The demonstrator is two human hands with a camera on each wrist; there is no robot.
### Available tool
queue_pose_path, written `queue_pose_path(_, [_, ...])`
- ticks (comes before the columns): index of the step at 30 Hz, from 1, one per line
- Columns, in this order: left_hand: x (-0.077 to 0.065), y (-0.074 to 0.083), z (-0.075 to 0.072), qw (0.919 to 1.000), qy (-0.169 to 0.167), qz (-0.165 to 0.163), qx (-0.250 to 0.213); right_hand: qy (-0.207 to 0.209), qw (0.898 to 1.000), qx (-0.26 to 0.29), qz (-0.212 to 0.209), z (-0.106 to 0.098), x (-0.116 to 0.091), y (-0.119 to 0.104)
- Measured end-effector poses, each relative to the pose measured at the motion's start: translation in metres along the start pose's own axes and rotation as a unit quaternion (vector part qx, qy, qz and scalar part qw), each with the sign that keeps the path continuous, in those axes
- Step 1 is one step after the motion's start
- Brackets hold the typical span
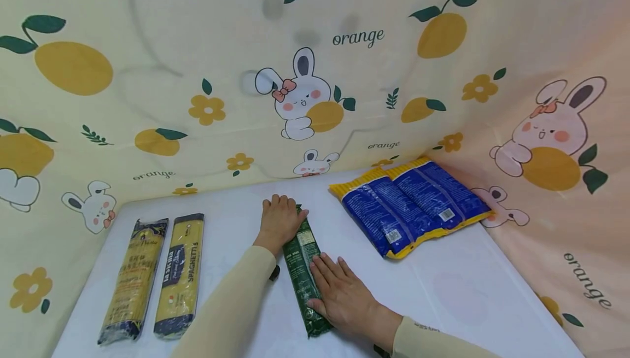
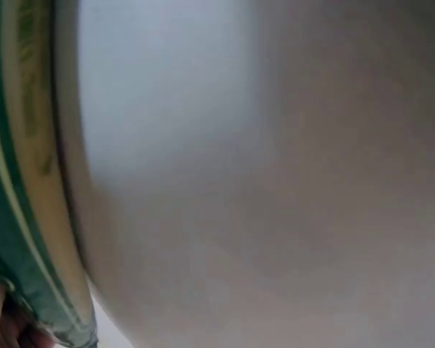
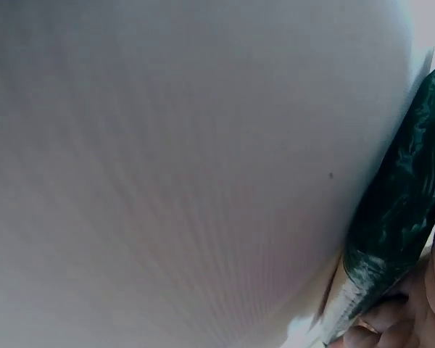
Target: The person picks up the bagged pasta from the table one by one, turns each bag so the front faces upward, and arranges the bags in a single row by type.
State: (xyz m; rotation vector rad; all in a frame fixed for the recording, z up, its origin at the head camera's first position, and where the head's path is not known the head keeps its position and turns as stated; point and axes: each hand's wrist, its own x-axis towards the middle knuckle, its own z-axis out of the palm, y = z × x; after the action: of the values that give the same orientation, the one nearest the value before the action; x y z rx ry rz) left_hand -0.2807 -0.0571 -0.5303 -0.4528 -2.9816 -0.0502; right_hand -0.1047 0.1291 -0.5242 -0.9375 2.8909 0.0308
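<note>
A long, narrow green pack point(image 1: 300, 270) in shiny plastic lies on the white table, slanting slightly. My left hand point(image 1: 279, 221) grips its far end, the thumb across the top and the fingers bent on the left side. The right hand point(image 1: 342, 295) rests on the near half with its fingers straight and pointing away along the right edge. In the left wrist view the side of the green pack point(image 2: 22, 210) shows a tan band with print. The right wrist view shows a dark, glossy end of the pack point(image 3: 395, 196). What is inside is hidden.
Left on the white table point(image 1: 236, 292) lie two yellow spaghetti packs, one wrinkled point(image 1: 133, 281) and one labelled La Sicilia-like point(image 1: 179, 276). At the back right are large blue bags with yellow edges point(image 1: 413, 205). A printed rabbit-and-orange cloth point(image 1: 236, 35) hangs behind and at the sides.
</note>
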Motion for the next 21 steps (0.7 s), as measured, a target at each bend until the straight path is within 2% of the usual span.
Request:
queue_pose_path(4, [-0.001,-0.005,-0.007,0.9992,0.036,0.018,0.004,0.017,1.000,-0.008,-0.004,0.000,0.000,-0.001])
queue_pose_path(7, [0.001,-0.009,-0.018,0.9977,0.061,0.029,0.008,0.049,0.998,-0.031,-0.005,-0.002,-0.001,-0.001])
queue_pose_path(11, [0.005,-0.014,-0.039,0.9905,0.128,0.047,0.015,0.101,0.993,-0.066,-0.004,-0.006,0.001,0.000])
queue_pose_path(13, [0.006,-0.016,-0.051,0.9817,0.179,0.060,0.020,0.121,0.989,-0.082,-0.003,-0.009,0.003,0.001])
queue_pose_path(16, [0.009,-0.018,-0.070,0.9642,0.251,0.083,0.019,0.152,0.983,-0.099,-0.002,-0.015,0.006,0.004])
queue_pose_path(18, [0.010,-0.018,-0.080,0.9528,0.287,0.097,0.020,0.179,0.979,-0.101,-0.002,-0.017,0.007,0.006])
queue_pose_path(21, [0.010,-0.017,-0.091,0.9388,0.325,0.113,0.020,0.247,0.966,-0.082,0.009,-0.017,0.007,0.009])
